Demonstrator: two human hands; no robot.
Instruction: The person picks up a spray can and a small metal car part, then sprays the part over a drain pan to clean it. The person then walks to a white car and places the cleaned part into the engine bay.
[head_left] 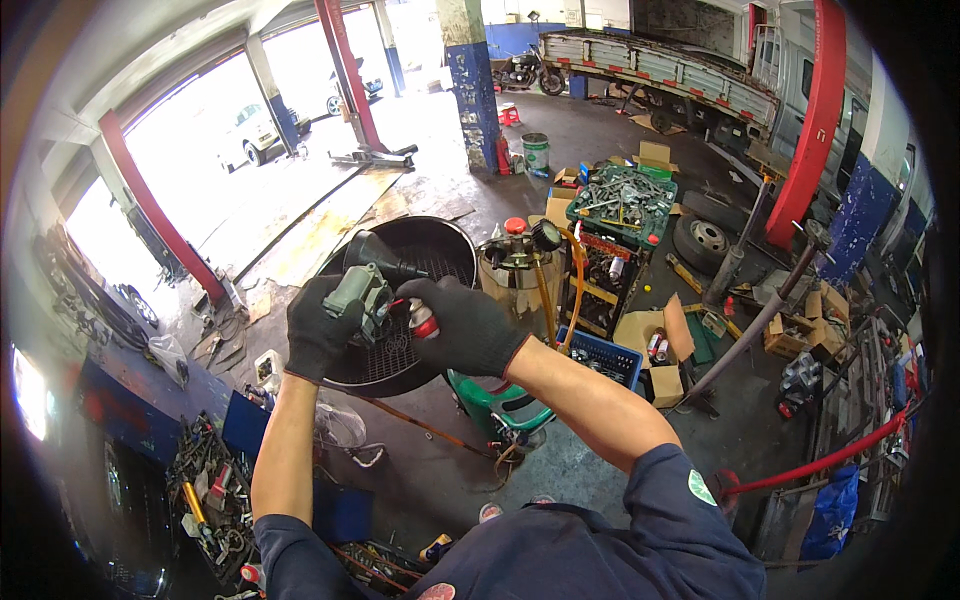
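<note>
My left hand (318, 328), in a black glove, is closed around a grey-green cast metal part (362, 292) with a cylindrical body and a dark opening toward the right. My right hand (468, 325), also gloved in black, grips a red and white spray can (424, 321) close beside that part. Both hands are above a round black drain pan (452, 228) with a grid inside. A black funnel (372, 254) lies over the pan's far left side, just beyond the metal part.
To the right stands a fluid extractor with a clear tank (505, 285) and hoses. Behind it, a green tool case (622, 205) tops a cart. A blue crate (610, 358) and an open cardboard box (660, 350) sit nearer. Loose tools (215, 500) crowd the lower left.
</note>
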